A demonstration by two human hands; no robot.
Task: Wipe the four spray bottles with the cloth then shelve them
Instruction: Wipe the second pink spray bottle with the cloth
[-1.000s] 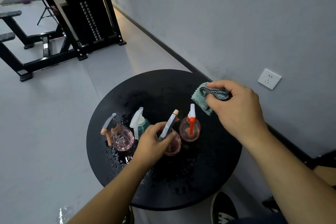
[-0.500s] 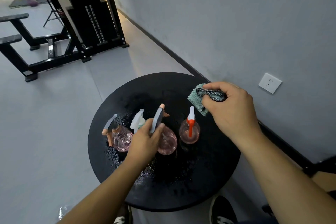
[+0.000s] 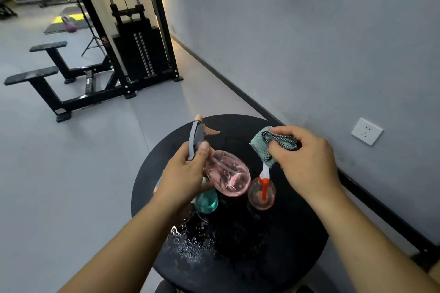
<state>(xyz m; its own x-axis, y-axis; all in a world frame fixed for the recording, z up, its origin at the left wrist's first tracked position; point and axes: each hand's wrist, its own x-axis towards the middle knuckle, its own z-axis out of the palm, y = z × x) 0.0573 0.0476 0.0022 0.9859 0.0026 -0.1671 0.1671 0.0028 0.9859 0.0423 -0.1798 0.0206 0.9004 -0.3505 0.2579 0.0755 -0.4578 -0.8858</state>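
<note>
My left hand [image 3: 184, 178] grips the neck of a pink round spray bottle [image 3: 228, 177] with a grey head, lifted and tilted above the round black table [image 3: 250, 257]. My right hand [image 3: 307, 161] holds a bunched teal cloth [image 3: 263, 147] just right of that bottle, apart from it. On the table stands a pink bottle with an orange-and-white sprayer [image 3: 262, 194]. A teal bottle [image 3: 206, 202] shows partly under my left hand. The other pink bottle is hidden behind my left arm.
Water droplets [image 3: 190, 242] lie on the table's near left part. A grey wall with a white socket [image 3: 366, 131] runs along the right. A black cable weight machine [image 3: 138, 54] and its bench bars [image 3: 45, 78] stand on the grey floor beyond.
My left hand has lifted the grey-headed pink bottle off the table and tilted it toward the cloth. The view has tipped upward, showing more of the room.
</note>
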